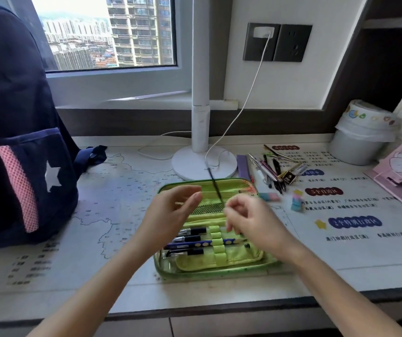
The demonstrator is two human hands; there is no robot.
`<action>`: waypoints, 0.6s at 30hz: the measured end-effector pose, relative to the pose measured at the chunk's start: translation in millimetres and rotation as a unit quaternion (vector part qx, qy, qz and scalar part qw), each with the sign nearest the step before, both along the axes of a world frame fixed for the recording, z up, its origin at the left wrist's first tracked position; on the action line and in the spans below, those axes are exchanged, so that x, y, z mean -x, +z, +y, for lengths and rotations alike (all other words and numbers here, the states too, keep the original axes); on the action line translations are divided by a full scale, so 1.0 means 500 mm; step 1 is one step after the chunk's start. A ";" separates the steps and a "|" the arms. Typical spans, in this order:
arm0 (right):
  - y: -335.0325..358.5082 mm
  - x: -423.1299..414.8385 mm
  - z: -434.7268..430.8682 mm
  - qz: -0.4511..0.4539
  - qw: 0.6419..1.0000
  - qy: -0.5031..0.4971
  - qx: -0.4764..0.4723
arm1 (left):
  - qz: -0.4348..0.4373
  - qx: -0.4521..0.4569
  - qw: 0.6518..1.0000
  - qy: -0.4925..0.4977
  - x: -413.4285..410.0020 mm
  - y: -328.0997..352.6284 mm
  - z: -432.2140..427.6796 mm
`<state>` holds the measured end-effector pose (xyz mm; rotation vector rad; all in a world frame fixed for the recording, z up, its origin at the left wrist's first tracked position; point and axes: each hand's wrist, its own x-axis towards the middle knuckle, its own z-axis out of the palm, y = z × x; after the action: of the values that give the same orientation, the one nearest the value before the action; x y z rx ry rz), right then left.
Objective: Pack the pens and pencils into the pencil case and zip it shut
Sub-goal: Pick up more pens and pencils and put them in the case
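A green pencil case (219, 261) lies unzipped and spread flat on the table (127, 203), near its front edge. Its far half shows a mesh pocket (209, 206); its near half carries a row of elastic loops (215, 242) with several pens (192, 238) already tucked through them, lying crosswise.

Both hands hover above the open case. The right hand (248, 220) pinches a thin dark pen (215, 184) by its lower end, fingers closed on it, so that the pen slants up and away toward the base of a white desk lamp (203, 161). The left hand (170, 212) is held beside it with the fingers loosely curled and apart, gripping nothing that I can see. Both are a little blurred.

To the right of the case, a loose heap of pens and pencils (271, 170) still waits on the table, with a purple strip (243, 166) lying just beside it. Nearer the case sit a pink-and-blue eraser (269, 197) and a pastel block (296, 203).

A dark blue backpack (17, 132) with a white star stands at the left. A white cable (241, 105) runs from a wall socket (263, 41) down to the lamp's base. A white tub (360, 135) stands at the far right.
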<state>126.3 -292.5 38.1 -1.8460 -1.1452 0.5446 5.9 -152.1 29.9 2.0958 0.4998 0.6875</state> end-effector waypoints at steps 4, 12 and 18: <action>-0.025 0.026 0.021 -0.040 0.999 0.016 -0.005 | -0.045 0.067 0.996 -0.031 -0.024 0.003 -0.021; -0.014 -0.140 0.062 -0.347 0.931 -0.065 0.091 | 0.228 -0.251 0.935 0.100 -0.059 -0.073 0.115; -0.008 -0.188 0.131 -0.406 0.900 0.011 0.157 | 0.103 -0.320 0.938 0.087 -0.079 -0.083 0.119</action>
<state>220.2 -226.9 34.2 -2.4439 -1.6826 -0.0799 45.3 -92.4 -11.5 2.7805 0.6434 0.8117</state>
